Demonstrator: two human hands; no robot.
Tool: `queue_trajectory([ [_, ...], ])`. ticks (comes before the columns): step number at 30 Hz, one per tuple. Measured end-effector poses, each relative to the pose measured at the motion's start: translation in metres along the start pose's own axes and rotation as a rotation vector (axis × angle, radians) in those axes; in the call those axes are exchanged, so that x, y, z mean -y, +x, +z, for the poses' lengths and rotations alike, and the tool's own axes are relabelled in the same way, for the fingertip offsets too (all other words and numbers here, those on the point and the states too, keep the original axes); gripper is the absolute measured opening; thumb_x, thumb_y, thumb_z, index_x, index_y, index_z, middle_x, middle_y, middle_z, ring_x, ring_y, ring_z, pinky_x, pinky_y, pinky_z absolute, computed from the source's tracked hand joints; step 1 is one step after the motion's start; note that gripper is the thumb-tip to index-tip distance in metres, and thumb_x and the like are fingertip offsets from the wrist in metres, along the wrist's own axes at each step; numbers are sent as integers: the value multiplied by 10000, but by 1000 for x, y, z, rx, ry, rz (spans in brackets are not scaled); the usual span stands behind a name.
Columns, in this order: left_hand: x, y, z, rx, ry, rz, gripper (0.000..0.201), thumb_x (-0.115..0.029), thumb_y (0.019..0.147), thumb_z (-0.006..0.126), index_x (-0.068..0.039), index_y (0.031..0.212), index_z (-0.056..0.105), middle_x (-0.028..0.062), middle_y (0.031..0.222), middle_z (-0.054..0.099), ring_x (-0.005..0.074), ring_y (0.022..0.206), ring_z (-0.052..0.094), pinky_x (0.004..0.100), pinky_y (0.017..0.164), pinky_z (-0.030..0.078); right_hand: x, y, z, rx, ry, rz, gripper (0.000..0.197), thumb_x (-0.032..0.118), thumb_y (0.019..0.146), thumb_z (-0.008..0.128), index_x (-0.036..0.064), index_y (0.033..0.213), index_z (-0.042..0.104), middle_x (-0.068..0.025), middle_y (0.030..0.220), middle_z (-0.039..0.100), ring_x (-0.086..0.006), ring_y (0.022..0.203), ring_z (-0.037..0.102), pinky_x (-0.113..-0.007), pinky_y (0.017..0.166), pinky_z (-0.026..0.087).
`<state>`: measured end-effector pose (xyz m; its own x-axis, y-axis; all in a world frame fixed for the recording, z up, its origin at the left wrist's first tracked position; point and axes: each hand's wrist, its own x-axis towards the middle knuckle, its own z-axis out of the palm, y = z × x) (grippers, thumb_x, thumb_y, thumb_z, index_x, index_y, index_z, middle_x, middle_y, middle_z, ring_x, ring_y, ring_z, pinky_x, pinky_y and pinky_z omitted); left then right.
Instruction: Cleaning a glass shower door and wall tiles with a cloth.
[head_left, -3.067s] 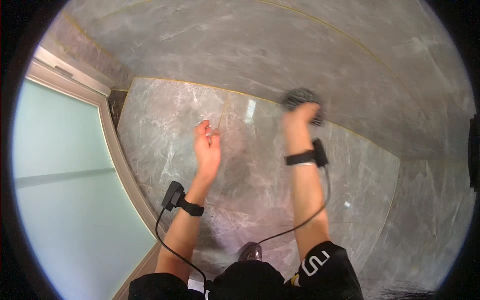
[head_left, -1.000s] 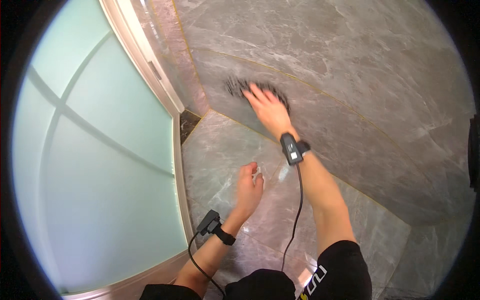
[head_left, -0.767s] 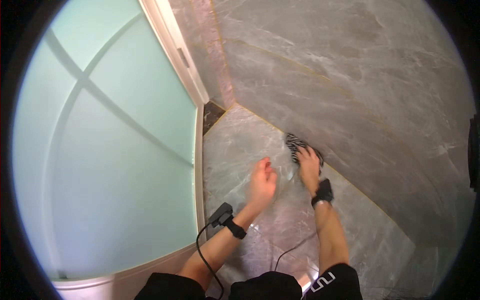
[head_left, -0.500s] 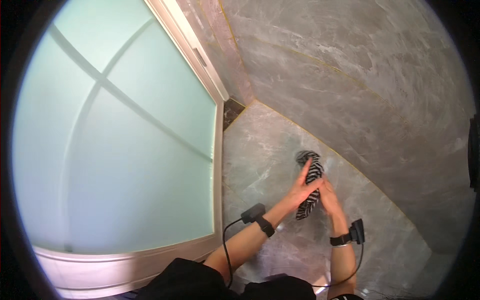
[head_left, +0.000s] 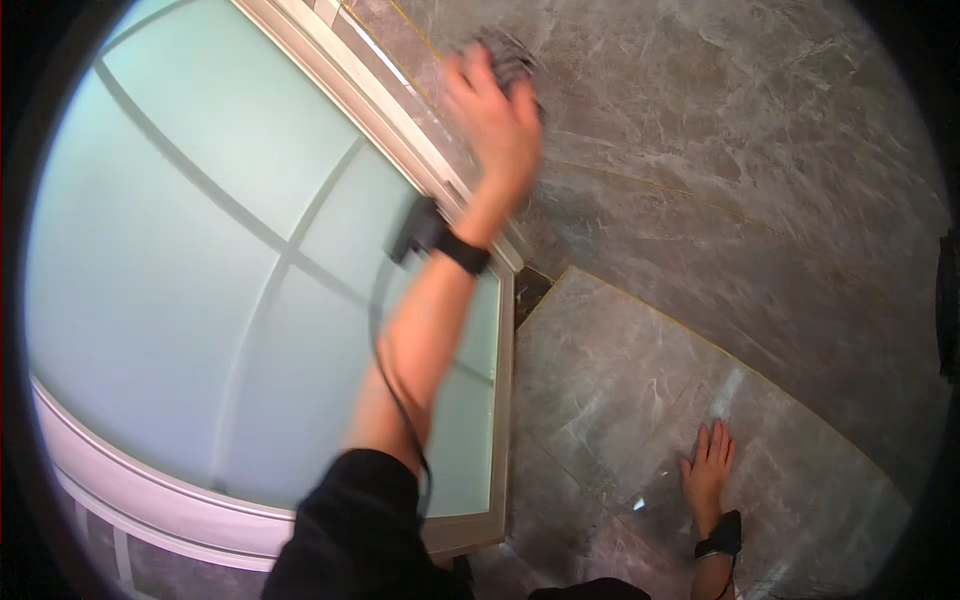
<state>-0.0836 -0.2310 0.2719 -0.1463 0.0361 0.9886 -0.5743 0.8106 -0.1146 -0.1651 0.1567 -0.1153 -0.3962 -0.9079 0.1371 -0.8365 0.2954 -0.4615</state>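
Observation:
Raised high and stretched far forward, my left hand (head_left: 500,125) holds a black-and-white striped cloth (head_left: 510,58) at the grey marbled wall, beside the door frame. Motion smears both the hand and the cloth, and part of the cloth is hidden behind the fingers. My right hand (head_left: 708,465) is low on the right over the grey marbled floor (head_left: 620,390), its fingers stretched out and nothing in it. Whether its palm touches the floor I cannot tell.
A frosted glass door (head_left: 180,300) in a pale frame (head_left: 400,155) fills the left side. The marbled wall (head_left: 720,120) rises along the far right and meets the floor at a thin yellow line. A dark corner tile (head_left: 533,292) lies by the frame's foot. Cables run along both forearms.
Both hands were together on the striped cloth above the floor. The left has carried it forward and up to the wall; the right has let go and moved nearer and slightly right.

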Motion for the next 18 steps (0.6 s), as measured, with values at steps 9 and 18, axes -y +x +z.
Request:
queue_trajectory([
  [9, 136, 86, 21, 381, 605, 218, 565, -240, 848, 541, 34, 1311, 366, 266, 1373, 341, 438, 1294, 276, 536, 1021, 271, 8, 7, -5, 2, -41, 56, 722, 176, 762, 710, -1, 1360, 347, -201, 1468, 250, -368, 1364, 229, -516, 1115, 191],
  [18, 103, -223, 44, 745, 751, 146, 507, -70, 841, 464, 42, 1329, 385, 274, 1485, 161, 476, 1364, 172, 552, 960, 355, 9, 12, 0, 16, -74, 81, 730, 175, 744, 715, 37, 1367, 359, -165, 1464, 275, -349, 1353, 263, -506, 1109, 213],
])
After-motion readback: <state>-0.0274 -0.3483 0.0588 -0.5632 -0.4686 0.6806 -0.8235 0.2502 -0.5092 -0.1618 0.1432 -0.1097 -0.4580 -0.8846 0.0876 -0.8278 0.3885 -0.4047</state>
